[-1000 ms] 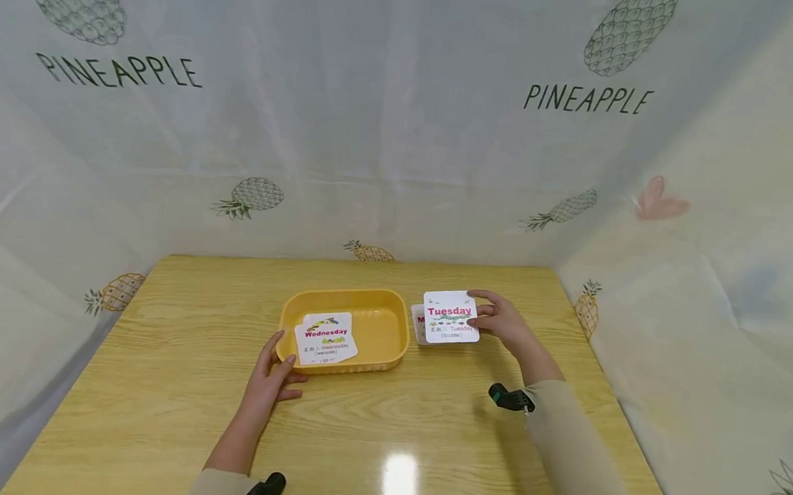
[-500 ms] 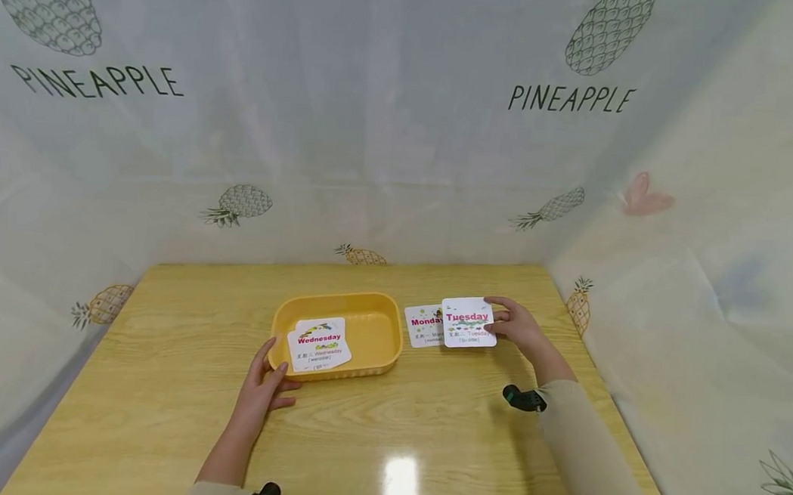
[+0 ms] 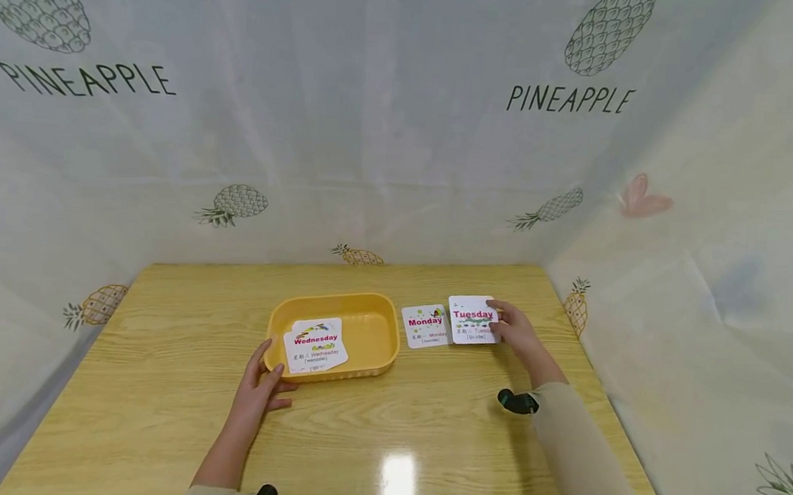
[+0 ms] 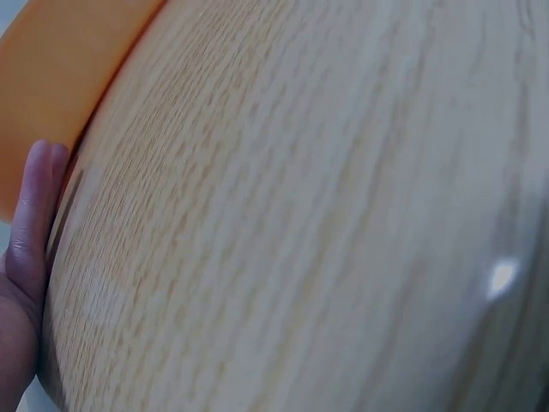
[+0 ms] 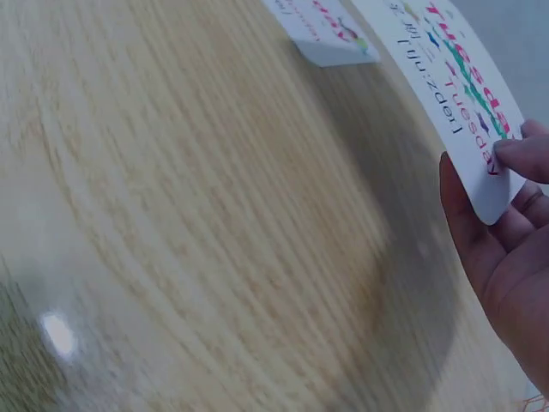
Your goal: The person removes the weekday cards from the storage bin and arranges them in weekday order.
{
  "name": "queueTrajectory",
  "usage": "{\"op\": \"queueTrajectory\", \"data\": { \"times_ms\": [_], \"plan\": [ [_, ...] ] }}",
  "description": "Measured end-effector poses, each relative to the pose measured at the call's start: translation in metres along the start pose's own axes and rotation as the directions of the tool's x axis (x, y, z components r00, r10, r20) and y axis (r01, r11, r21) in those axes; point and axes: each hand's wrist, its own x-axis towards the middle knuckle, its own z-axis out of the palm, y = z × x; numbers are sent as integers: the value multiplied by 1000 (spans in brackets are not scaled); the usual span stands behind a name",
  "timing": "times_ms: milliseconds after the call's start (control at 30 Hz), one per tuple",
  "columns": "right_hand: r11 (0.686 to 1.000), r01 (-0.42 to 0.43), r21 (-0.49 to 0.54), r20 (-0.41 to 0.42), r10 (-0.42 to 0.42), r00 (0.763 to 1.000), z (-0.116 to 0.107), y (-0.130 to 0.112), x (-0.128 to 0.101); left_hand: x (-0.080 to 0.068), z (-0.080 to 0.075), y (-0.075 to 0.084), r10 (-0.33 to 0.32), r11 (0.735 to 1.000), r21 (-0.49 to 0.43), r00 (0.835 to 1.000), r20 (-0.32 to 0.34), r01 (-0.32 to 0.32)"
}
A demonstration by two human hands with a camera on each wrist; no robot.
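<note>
My left hand (image 3: pixel 255 386) holds the near left corner of a shallow yellow plastic tray (image 3: pixel 373 337). In the left wrist view its fingers (image 4: pixel 33 202) lie along the orange-looking outer side of the tray. A white card printed "Wednesday" (image 3: pixel 316 341) lies inside on top of other cards, whose edges peek out. To the right of the tray, a "Monday" card (image 3: pixel 426 327) lies face up on the table. My right hand (image 3: pixel 517 332) pinches the right edge of a "Tuesday" card (image 3: pixel 472 320), thumb on its face. In the right wrist view that card is tilted above the wood.
The light wood table (image 3: pixel 330 440) carries a bright light reflection near its front. White pineapple-print sheeting (image 3: pixel 377 125) rises behind the table and along both sides.
The right hand has carried the Tuesday card rightward, off the Monday card it overlapped, which now shows whole. The left hand stays at the tray's corner. The head view has shifted slightly.
</note>
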Motion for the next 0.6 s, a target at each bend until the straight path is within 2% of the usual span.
{"op": "queueTrajectory", "data": {
  "times_ms": [367,600],
  "plan": [
    [999,-40,9,-40,41,998,2,12,7,1,0,-2,-2,1000,-15,1000,-5,2],
    [992,-87,-94,-96,78,992,7,16,12,0,0,-1,-2,1000,1,1000,-12,2]
  ]
}}
